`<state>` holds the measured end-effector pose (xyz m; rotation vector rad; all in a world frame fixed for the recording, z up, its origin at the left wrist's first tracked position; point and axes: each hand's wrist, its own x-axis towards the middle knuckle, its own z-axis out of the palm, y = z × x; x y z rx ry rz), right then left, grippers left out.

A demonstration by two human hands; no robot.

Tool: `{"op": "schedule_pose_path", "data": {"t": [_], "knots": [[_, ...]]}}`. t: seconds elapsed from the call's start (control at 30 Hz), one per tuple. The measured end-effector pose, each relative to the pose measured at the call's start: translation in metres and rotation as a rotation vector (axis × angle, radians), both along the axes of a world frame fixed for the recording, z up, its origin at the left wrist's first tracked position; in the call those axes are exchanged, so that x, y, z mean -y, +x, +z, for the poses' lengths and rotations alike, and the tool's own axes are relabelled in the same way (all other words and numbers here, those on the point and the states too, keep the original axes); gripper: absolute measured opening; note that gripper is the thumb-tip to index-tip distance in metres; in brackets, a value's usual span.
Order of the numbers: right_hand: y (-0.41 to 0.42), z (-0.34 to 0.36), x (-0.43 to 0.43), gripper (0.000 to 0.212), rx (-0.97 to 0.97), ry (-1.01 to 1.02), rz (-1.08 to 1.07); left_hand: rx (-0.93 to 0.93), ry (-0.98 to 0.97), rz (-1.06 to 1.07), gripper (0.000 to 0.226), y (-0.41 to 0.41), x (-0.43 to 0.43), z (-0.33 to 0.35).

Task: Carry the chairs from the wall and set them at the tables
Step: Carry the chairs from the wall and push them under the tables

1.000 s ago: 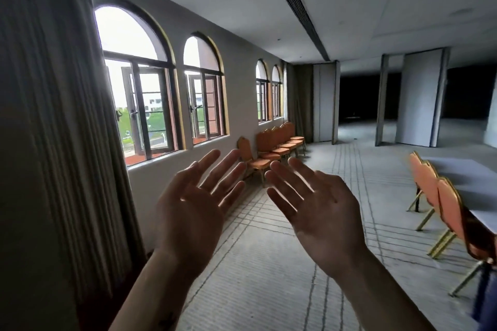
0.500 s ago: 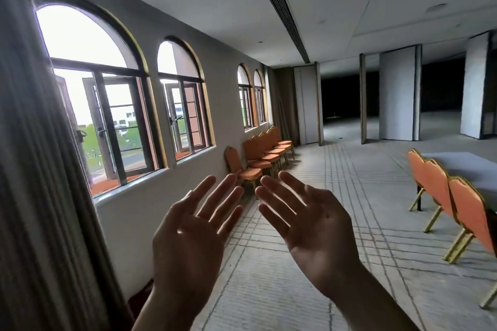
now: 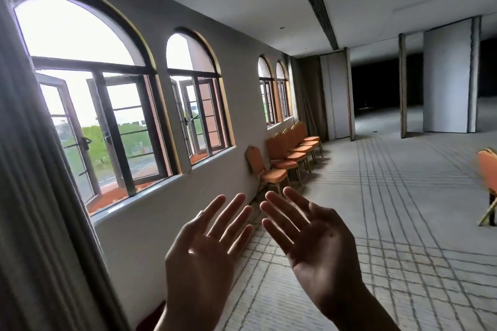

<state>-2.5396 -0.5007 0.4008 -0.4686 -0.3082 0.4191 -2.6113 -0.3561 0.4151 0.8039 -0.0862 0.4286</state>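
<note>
Stretching along the left, the wall with its arched windows is running beside the lined carpet. A grey curtain is hanging at the near left. Orange chairs are standing in a row against that wall, well ahead; another chair is showing at the right edge. The left hand and right hand are hovering palms up, fingers spread wide, holding nothing.

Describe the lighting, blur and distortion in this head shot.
Head view: the arched windows are blown out; the left hand and right hand look shadowed; the far room is nearly black; the orange chair at the right edge is smeared; the lens bows the curtain.
</note>
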Motion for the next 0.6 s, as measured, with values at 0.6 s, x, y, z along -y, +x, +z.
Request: {"op": "schedule_pose_path", "data": {"t": [0.6], "knots": [[0.305, -0.002, -0.207, 0.05, 0.054, -0.062, -0.157, 0.005, -0.037, -0.166, 0.049, 0.338, -0.214, -0.007]]}}
